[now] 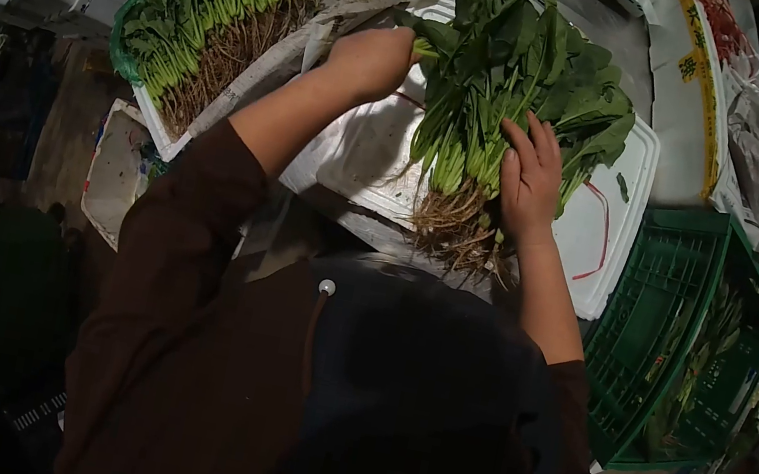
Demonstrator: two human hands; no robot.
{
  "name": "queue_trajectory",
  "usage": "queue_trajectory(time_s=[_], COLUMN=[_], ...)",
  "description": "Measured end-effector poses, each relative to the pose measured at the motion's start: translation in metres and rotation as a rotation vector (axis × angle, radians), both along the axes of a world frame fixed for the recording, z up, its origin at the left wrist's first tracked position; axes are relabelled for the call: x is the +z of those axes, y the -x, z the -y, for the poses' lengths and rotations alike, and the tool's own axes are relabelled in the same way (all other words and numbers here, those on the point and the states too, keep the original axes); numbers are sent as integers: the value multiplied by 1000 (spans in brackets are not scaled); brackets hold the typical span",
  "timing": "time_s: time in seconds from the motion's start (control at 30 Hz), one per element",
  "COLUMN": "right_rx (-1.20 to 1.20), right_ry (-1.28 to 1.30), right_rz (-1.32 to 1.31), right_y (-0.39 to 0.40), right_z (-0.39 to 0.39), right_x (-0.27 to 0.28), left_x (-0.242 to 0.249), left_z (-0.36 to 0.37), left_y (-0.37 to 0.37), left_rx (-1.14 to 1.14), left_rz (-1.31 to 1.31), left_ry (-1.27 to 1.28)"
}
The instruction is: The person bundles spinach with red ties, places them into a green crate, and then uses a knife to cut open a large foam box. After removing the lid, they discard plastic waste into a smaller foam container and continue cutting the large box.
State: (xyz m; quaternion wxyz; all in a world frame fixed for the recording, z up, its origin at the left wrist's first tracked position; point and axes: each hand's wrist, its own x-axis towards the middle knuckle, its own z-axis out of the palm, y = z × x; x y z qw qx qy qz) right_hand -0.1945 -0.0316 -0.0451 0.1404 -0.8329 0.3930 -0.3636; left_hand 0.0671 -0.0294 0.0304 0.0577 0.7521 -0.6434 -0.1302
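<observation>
A large bunch of leafy greens [488, 84] with brown roots lies on a white foam lid [365, 148], roots toward my body. At the bunch's upper left, my left hand [372, 61] is closed round a green stem of a leafy plant. My right hand [530, 177] rests on the right side of the bunch near the roots, its fingers apart on the stems. A red band [606, 231] lies on the lid to the right of that hand.
Rooted greens [214, 25] fill a lined white box at the left. A green crate [657, 306] stands at the right, greens inside. White packaging with a yellow strip [699, 80] is at the upper right. A dirty white container [117, 170] sits lower left.
</observation>
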Motion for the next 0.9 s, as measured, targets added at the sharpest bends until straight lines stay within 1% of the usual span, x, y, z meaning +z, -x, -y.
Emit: queue_trajectory(time_s=[0.07,0.13,0.2,0.23,0.27,0.33,0.37,0.43,0.47,0.6,0.63,0.67,0.8,0.83,0.87,0.9], right_rx=[5,8,7,12,18,16,14,9,0,-7,-12,-16,-32,-27,-22,-27], right_ry=[7,5,3,13,24,29,32,30,26,32,38,43,39,35,32,32], right_rz=[-8,-10,-13,-19,-26,-22,-20,-14,-10,-9,-18,-26,-37,-45,-54,-53], right_y=[-2,-3,-4,-5,-5,-5,-4,-3,-3,-2,-3,-3,-7,-8,-8,-9], right_z=[0,-2,-3,-3,-3,-3,-3,-2,-2,-2,-2,-1,-2,-2,-3,-3], right_x=[0,0,0,0,1,2,2,1,1,1,1,1,3,5,6,6], left_x=[20,41,52,50,44,36,36,40,44,79,92,91,101,102,99,97], left_z=[-1,-4,-6,-5,-3,4,6,12,14,18,13,15,14,9,-2,1], left_y=[-12,-18,-21,-23,-28,-43,-49,-65,-74,-114,-121,-125,-243,-254,-237,-240], left_rx=[-32,-56,-92,-133,-132,-222,-221,-247,-249,-106,-191,-193,-172,-163,-151,-137], left_rz=[127,152,294,346,348,514,515,620,623,733,857,860,-170,-428,-686,-943], left_ry=[58,69,95,173,173,275,275,284,284,422,603,604,538,503,461,414])
